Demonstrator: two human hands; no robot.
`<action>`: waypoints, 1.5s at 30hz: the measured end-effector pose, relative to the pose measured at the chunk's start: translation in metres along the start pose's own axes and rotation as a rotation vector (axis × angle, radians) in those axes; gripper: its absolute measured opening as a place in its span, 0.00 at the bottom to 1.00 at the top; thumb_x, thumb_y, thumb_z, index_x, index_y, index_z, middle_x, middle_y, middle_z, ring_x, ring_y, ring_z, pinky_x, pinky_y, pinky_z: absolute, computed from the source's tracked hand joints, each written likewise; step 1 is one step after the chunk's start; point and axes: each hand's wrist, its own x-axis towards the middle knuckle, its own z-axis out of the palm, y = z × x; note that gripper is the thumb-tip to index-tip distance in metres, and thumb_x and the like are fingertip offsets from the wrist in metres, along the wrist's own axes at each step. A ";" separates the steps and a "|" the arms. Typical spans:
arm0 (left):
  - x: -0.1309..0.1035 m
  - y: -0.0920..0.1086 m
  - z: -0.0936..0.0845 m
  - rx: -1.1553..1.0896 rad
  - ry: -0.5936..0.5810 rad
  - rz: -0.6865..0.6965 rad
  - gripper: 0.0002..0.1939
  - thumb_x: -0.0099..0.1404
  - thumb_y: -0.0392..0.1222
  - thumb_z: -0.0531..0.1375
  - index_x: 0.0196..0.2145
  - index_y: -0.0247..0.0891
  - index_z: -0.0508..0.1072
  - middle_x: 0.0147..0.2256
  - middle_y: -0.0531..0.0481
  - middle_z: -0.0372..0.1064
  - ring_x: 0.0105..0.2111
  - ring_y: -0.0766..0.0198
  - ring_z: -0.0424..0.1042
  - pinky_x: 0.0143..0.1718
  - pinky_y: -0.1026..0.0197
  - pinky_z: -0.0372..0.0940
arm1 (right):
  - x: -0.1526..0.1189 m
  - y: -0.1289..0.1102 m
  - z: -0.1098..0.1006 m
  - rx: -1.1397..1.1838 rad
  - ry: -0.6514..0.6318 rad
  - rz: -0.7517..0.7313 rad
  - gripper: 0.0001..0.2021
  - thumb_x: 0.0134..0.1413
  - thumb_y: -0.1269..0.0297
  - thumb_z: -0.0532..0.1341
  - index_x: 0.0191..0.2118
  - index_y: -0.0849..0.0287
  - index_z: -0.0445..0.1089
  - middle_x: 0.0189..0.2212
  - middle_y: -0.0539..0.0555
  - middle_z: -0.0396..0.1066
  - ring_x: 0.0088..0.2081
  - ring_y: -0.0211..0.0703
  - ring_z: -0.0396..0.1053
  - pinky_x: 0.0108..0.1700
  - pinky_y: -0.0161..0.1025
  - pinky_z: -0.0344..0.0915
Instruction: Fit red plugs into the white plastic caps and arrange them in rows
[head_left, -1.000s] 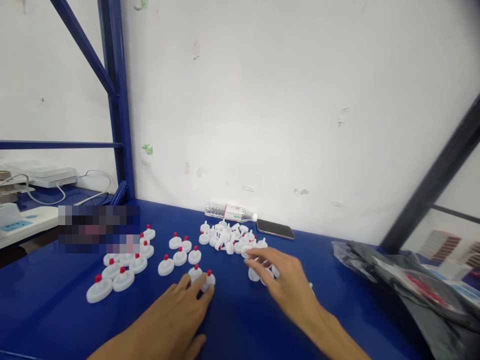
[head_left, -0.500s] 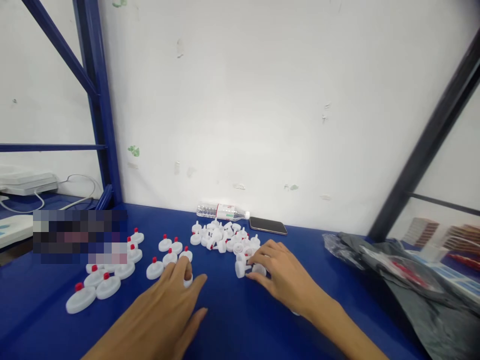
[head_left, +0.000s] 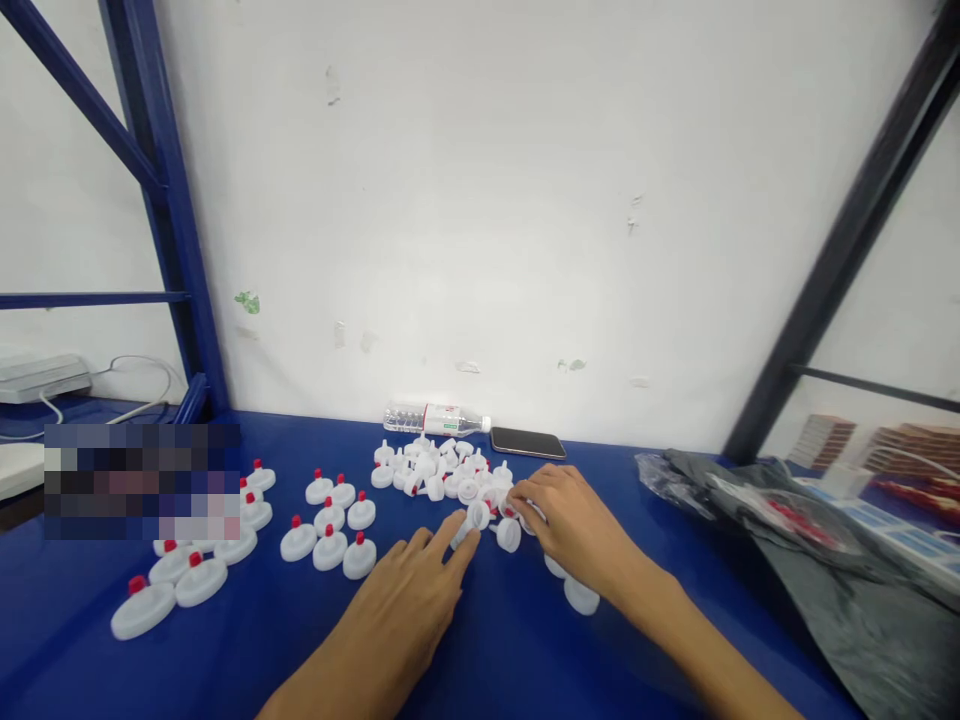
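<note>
Between the thumb and index finger of my left hand (head_left: pixel 409 595) is a small white plastic spout cap (head_left: pixel 475 516), its open round side tilted up. My right hand (head_left: pixel 574 515) reaches into the near right end of a pile of white spout caps (head_left: pixel 425 465). Its fingers are bent down at the caps, with a bit of red at the fingertips; what they grip is partly hidden. One loose white cap (head_left: pixel 508 535) lies between my hands. Beneath my right wrist are a few more white caps (head_left: pixel 581 596). Left of my left hand, several white caps with red tips (head_left: pixel 329 547) stand upright.
Larger white caps with red tips (head_left: pixel 201 580) stand farther left, beside a blurred patch. A plastic bottle (head_left: pixel 439 419) lies by the wall near a phone (head_left: pixel 527 443). Grey plastic bags (head_left: pixel 817 570) cover the right side of the blue table (head_left: pixel 487 655).
My left hand has moved right from the small red-tipped caps to the pile and now pinches a white cap. My right hand stays at the pile. The view has shifted slightly right.
</note>
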 end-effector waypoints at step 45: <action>-0.008 0.002 -0.011 -0.391 -0.095 -0.093 0.17 0.73 0.33 0.50 0.56 0.41 0.69 0.52 0.43 0.71 0.52 0.50 0.70 0.53 0.44 0.67 | 0.000 -0.023 -0.005 1.208 -0.068 0.103 0.03 0.51 0.70 0.69 0.34 0.58 0.77 0.34 0.51 0.78 0.39 0.42 0.76 0.41 0.36 0.69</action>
